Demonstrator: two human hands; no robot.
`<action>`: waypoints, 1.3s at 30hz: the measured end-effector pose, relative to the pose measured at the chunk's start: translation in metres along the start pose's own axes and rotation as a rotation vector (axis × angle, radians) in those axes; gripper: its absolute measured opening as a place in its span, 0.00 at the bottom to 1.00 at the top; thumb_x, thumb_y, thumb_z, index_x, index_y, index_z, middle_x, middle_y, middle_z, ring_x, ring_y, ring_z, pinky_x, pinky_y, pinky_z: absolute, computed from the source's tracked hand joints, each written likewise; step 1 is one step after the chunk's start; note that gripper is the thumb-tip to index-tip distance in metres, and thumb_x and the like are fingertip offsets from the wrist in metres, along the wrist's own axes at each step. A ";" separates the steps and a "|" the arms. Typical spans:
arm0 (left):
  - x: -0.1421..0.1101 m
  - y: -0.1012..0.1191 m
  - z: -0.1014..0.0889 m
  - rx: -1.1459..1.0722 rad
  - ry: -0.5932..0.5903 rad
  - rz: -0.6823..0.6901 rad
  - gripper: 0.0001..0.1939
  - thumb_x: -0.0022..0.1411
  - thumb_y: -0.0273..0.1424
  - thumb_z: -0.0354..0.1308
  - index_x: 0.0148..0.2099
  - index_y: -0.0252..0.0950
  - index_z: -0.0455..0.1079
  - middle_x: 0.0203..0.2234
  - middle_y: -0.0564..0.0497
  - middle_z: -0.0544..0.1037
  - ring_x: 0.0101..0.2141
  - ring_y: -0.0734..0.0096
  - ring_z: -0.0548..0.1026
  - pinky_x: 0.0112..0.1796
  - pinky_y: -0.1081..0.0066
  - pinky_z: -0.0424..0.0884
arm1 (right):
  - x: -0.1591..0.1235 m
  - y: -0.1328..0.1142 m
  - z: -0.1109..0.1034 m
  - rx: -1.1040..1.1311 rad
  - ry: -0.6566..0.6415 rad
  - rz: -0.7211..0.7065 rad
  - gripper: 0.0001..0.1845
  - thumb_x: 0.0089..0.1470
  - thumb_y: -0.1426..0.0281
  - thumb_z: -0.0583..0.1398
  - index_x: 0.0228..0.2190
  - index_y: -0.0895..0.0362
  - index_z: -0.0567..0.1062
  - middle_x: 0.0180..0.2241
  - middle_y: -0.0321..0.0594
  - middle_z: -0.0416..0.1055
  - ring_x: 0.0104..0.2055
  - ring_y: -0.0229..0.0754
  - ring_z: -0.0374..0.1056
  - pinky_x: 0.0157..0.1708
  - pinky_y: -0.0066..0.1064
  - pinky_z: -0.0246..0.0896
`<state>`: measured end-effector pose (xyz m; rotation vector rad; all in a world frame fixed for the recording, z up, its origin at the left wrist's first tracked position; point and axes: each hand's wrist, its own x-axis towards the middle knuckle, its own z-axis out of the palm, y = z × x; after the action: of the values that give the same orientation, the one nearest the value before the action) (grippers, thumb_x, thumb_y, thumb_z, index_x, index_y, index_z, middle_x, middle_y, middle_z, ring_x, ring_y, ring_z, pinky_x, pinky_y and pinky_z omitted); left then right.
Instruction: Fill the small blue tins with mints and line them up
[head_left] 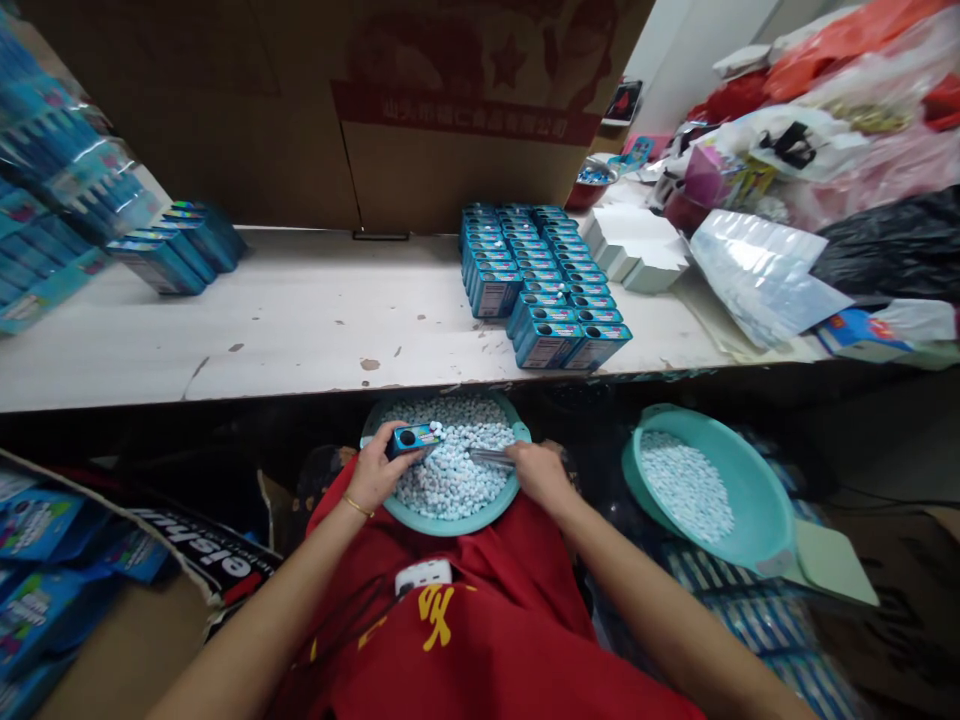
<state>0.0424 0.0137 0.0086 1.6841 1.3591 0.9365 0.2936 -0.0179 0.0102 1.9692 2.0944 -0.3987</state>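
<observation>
**Small Blue Box Held Over a Basin of White Pieces**

A small blue box lies tipped on its side just below the centre of the frame, above a teal basin heaped with white pieces. The left hand pinches the box between thumb and fingers near its left end; a few pieces show at its right end. The right hand is closed around a metal tool, which points left across the heap. The work in hand appears to be at the stage of bringing box and loose pieces together. From this pose, the next move seems to call for a steady grip on the box and careful control of the tool, since pieces at the box's end could spill.

Above, on a worn white table, packed blue boxes stand in rows right of centre, with a smaller group at upper left. A second basin, part-filled, sits at lower right.

The tool's tip is hard to make out among the pieces, and its exact shape cannot be told. Fingers cover part of the box, so its inside and fill level are hidden. The right hand's fingertips are unclear. Both forearms run out of the bottom of the frame, print on the boxes is too small to read, and a large carton is cut off at the top edge.
</observation>
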 end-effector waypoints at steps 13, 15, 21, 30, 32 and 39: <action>-0.014 -0.008 -0.021 -0.017 0.115 -0.085 0.22 0.46 0.38 0.57 0.43 0.36 0.60 0.33 0.51 0.69 0.35 0.69 0.69 0.39 0.68 0.65 | 0.028 -0.011 0.019 0.654 0.243 -0.060 0.14 0.50 0.70 0.51 0.36 0.54 0.74 0.37 0.37 0.72 0.40 0.38 0.66 0.39 0.27 0.58; -0.013 -0.005 -0.018 0.004 0.109 -0.061 0.21 0.47 0.37 0.57 0.43 0.36 0.60 0.33 0.51 0.69 0.35 0.70 0.69 0.38 0.70 0.65 | 0.020 -0.006 -0.006 0.678 0.282 -0.134 0.14 0.49 0.69 0.51 0.36 0.53 0.74 0.36 0.36 0.73 0.39 0.38 0.66 0.38 0.27 0.58; -0.008 0.004 -0.005 0.169 0.058 0.018 0.18 0.48 0.34 0.56 0.43 0.38 0.61 0.32 0.52 0.70 0.34 0.71 0.68 0.37 0.71 0.63 | 0.001 -0.026 -0.081 0.364 0.171 -0.232 0.16 0.50 0.69 0.49 0.37 0.49 0.73 0.38 0.35 0.72 0.41 0.38 0.65 0.38 0.25 0.56; -0.008 0.009 0.003 0.272 0.017 0.090 0.18 0.48 0.33 0.55 0.43 0.38 0.61 0.36 0.50 0.70 0.38 0.66 0.67 0.40 0.67 0.62 | -0.015 -0.086 -0.127 -0.139 0.079 -0.302 0.16 0.49 0.76 0.47 0.34 0.58 0.72 0.35 0.48 0.70 0.37 0.42 0.66 0.34 0.30 0.56; -0.009 0.008 0.003 0.247 0.022 0.083 0.18 0.48 0.33 0.55 0.43 0.37 0.61 0.36 0.49 0.70 0.38 0.66 0.68 0.40 0.67 0.62 | -0.020 -0.089 -0.128 -0.142 0.102 -0.329 0.17 0.51 0.75 0.45 0.34 0.59 0.72 0.35 0.49 0.69 0.38 0.42 0.65 0.35 0.30 0.55; -0.010 0.003 -0.007 0.075 0.047 0.021 0.17 0.48 0.34 0.56 0.42 0.37 0.61 0.33 0.52 0.69 0.35 0.71 0.68 0.38 0.70 0.63 | -0.032 -0.021 -0.094 -0.065 0.068 -0.178 0.19 0.52 0.74 0.45 0.42 0.48 0.67 0.39 0.38 0.68 0.39 0.39 0.64 0.31 0.26 0.52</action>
<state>0.0361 0.0037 0.0133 1.7456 1.4258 0.9526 0.2761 -0.0153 0.1099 1.7911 2.3030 -0.2957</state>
